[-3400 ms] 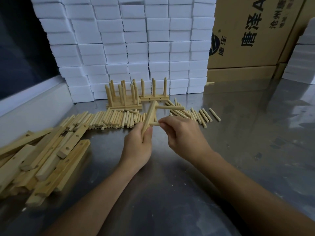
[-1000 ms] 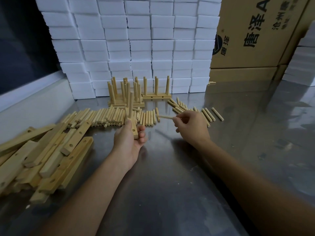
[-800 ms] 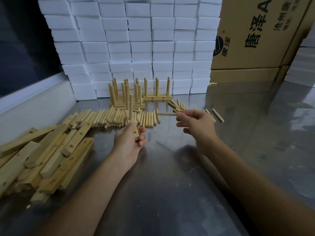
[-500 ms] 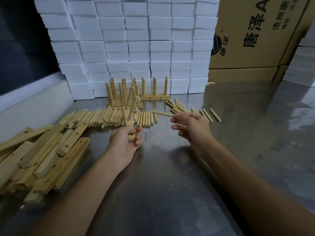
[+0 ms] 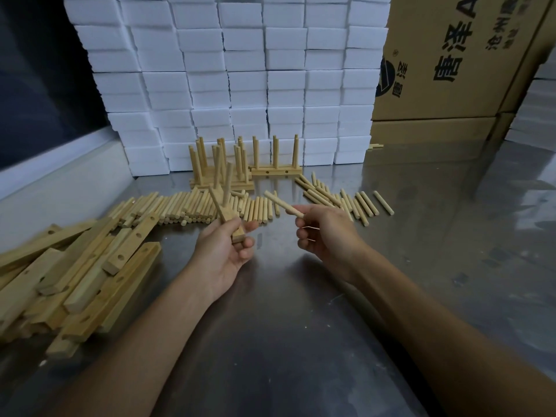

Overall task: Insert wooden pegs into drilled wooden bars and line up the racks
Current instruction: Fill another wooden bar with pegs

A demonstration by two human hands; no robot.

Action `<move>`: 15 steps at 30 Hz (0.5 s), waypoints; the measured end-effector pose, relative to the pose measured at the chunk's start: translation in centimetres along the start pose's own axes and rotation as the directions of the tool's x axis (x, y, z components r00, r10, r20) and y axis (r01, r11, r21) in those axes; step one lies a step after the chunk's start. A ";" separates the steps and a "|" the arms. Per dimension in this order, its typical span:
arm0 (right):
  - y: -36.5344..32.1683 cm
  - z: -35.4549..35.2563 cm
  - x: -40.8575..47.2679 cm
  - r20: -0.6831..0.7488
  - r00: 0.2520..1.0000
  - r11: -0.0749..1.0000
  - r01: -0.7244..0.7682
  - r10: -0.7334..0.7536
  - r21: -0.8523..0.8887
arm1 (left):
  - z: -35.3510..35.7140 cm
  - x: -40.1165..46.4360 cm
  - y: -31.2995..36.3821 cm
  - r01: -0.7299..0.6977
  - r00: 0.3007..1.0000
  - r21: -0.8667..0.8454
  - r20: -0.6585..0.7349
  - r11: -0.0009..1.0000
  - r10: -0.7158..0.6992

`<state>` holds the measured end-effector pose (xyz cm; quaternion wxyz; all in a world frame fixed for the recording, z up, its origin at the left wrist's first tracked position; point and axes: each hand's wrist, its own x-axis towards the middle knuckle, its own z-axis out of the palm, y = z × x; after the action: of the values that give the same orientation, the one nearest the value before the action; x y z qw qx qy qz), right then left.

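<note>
My left hand point(image 5: 224, 251) grips a short drilled wooden bar point(image 5: 233, 225) end-on, with two pegs point(image 5: 226, 188) standing up out of it. My right hand point(image 5: 323, 233) pinches a single loose peg point(image 5: 281, 203), its free end pointing up-left toward the bar, a short gap away. Finished racks point(image 5: 221, 173) stand at the back against the white blocks, another rack point(image 5: 276, 168) with three pegs to their right. Loose pegs point(image 5: 168, 207) lie in a row behind my hands, with more pegs point(image 5: 340, 197) to the right. Undrilled-side bars point(image 5: 75, 275) are piled at the left.
A wall of white foam blocks point(image 5: 240, 85) closes the back. Cardboard boxes point(image 5: 451, 64) stand at the back right. The steel tabletop point(image 5: 301, 341) is bare in front of my hands and to the right. A white ledge point(image 5: 54, 182) runs along the left.
My right hand picked a peg from the right pile and brought it toward the bar. My left hand tilted the bar so its two pegs lean up and away.
</note>
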<state>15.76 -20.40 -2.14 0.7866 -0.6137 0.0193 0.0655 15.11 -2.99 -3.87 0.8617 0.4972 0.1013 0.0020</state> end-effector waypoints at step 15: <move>0.4 0.0 -0.2 0.115 0.993 0.996 0.033 -0.024 -0.080 | 0.4 -0.3 0.0 0.103 0.995 -0.218 0.040 0.971 -0.097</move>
<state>15.52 -20.32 -2.49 0.7614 -0.6410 -0.0372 0.0901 14.83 -3.32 -3.62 0.9117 0.3933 0.1130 -0.0374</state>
